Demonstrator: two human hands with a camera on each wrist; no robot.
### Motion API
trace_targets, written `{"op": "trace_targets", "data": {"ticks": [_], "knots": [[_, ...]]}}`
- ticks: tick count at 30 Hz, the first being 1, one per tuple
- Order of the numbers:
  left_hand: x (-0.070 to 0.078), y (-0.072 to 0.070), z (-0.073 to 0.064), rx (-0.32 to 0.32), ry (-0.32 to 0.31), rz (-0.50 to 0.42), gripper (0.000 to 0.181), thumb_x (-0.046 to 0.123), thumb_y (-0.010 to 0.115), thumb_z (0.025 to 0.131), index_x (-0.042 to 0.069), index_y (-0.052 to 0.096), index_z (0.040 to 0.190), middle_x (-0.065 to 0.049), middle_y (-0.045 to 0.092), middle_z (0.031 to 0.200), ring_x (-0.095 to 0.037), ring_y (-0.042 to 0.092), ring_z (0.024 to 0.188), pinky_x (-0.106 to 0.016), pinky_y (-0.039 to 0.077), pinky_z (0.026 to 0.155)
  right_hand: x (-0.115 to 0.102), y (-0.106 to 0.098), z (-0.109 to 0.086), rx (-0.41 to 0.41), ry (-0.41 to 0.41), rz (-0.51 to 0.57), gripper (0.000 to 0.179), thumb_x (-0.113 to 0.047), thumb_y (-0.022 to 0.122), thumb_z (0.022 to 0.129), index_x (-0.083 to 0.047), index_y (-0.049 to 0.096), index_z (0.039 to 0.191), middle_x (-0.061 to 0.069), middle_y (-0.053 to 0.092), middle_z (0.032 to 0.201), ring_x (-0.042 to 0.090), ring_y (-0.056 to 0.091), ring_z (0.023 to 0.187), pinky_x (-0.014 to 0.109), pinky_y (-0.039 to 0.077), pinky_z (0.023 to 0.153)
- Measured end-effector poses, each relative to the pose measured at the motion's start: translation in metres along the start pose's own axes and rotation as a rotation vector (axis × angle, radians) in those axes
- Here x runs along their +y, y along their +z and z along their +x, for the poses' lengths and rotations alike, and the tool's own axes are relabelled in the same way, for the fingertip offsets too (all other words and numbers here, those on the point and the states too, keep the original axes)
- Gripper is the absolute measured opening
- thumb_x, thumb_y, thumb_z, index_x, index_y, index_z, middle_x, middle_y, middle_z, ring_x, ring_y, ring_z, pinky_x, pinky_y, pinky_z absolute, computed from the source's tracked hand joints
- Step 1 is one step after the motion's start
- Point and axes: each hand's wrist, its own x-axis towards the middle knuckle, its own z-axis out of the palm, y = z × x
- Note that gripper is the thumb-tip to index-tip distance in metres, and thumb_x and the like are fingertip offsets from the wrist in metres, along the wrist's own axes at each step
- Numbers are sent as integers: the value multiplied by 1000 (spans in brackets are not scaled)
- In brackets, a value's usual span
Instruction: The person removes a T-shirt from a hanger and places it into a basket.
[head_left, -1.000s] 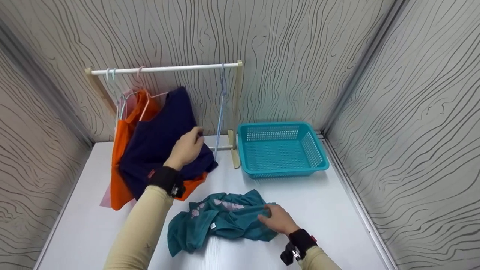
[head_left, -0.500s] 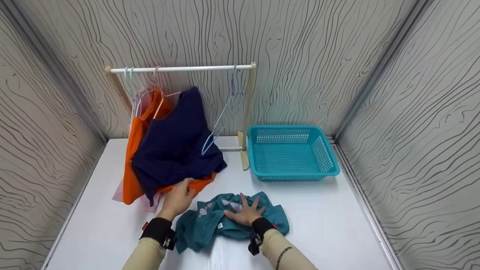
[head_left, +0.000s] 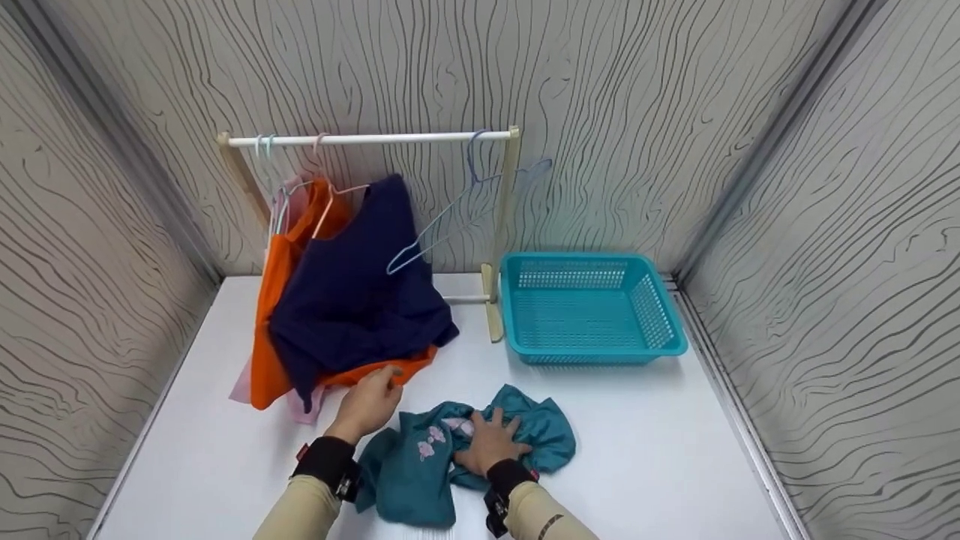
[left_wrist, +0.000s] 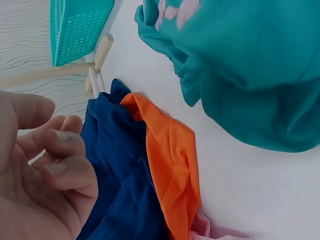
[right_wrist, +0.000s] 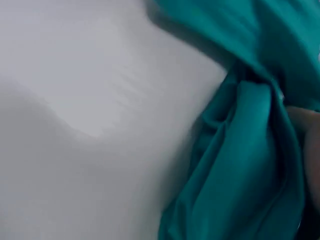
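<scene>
A crumpled teal garment (head_left: 420,480) with pink flower prints lies on the white table in the head view. My right hand (head_left: 491,442) rests on its middle with fingers spread. In the right wrist view the teal cloth (right_wrist: 240,165) bunches in folds, and only a sliver of the hand shows at the right edge. My left hand (head_left: 371,401) hovers left of the garment, near the orange hem. The left wrist view shows this hand (left_wrist: 47,170) with loosely bent fingers and nothing in them. Teal cloth (left_wrist: 250,75) lies away from it there.
A small rack with a white rail (head_left: 390,138) stands at the back. Navy (head_left: 360,285), orange (head_left: 271,315) and pink (head_left: 304,409) garments hang at its left. A bare blue hanger (head_left: 442,214) hangs at the right end, near a teal basket (head_left: 592,352).
My left hand has come down from the hanging clothes toward the table. My right hand has moved left onto the teal garment, which has shifted and bunched. The bare hanger has swung round.
</scene>
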Motion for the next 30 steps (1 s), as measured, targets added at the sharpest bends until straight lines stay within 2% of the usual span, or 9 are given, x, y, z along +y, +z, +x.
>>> {"op": "trace_targets", "data": {"ticks": [4,10,14,17,22,26,30], "knots": [[3,3,1,-11,12,-1,25,16,57,95,9,63,118,-7,67,100,-22,63,87,-46,52,82,5,-6,-2,40,-23,-14,66,-34,79,76,-18,55,135,17,39,146,53,34,132,75,39,86],[5,6,0,-5,40,2,24,15,57,94,9,64,116,-8,68,101,-24,63,90,-48,51,83,19,-16,-6,145,-108,69,44,-4,69,81,-9,62,124,22,51,132,51,49,115,63,49,80],[5,7,-2,4,63,-2,24,14,57,93,8,64,115,-7,67,100,-23,62,89,-46,51,81,33,-24,-7,190,-141,118,40,3,64,81,-5,64,120,24,58,119,47,59,101,58,51,79],[4,8,-4,17,88,9,24,12,58,92,9,65,114,-5,66,97,-21,61,86,-43,51,78,45,-36,-9,181,-156,143,41,4,62,79,-5,65,119,23,61,112,40,63,93,54,52,77],[1,8,-6,27,101,7,23,12,58,92,9,65,114,-5,66,96,-20,60,86,-42,50,78,58,-73,-11,148,-185,119,38,0,62,79,-7,65,117,18,63,109,34,62,92,52,51,78],[3,7,-6,17,93,-19,22,12,59,92,9,66,113,-6,65,95,-21,60,87,-43,49,79,63,-114,-10,160,-191,130,26,0,61,77,-12,66,100,9,65,98,26,60,84,44,48,67],[5,7,-7,0,94,-34,22,12,59,92,10,65,114,-6,66,97,-21,61,90,-43,49,81,63,-160,-8,177,-172,140,22,1,57,75,-16,61,88,3,62,89,20,53,75,35,37,59]]}}
